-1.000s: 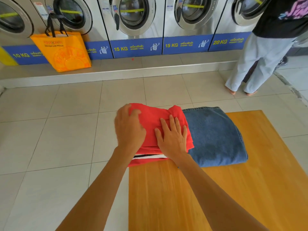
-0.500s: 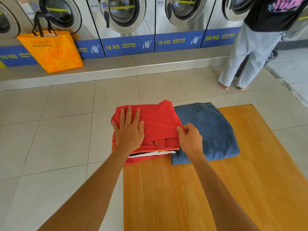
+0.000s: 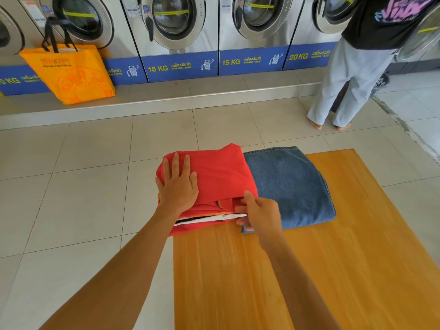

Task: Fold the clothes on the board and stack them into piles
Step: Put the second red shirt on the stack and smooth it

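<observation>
Head view: we press our left hand (image 3: 177, 184) flat, fingers straight, on the red pile (image 3: 221, 172) at the wooden board's (image 3: 333, 258) far left corner. Our right hand (image 3: 259, 213) pinches the pile's near right edge (fingers curled into the layers). Folded jeans (image 3: 290, 184) lie touching the pile's right side.

Shirt pile (image 3: 221, 172) lies left of jeans (image 3: 288, 184) on board (image 3: 333, 270).
</observation>
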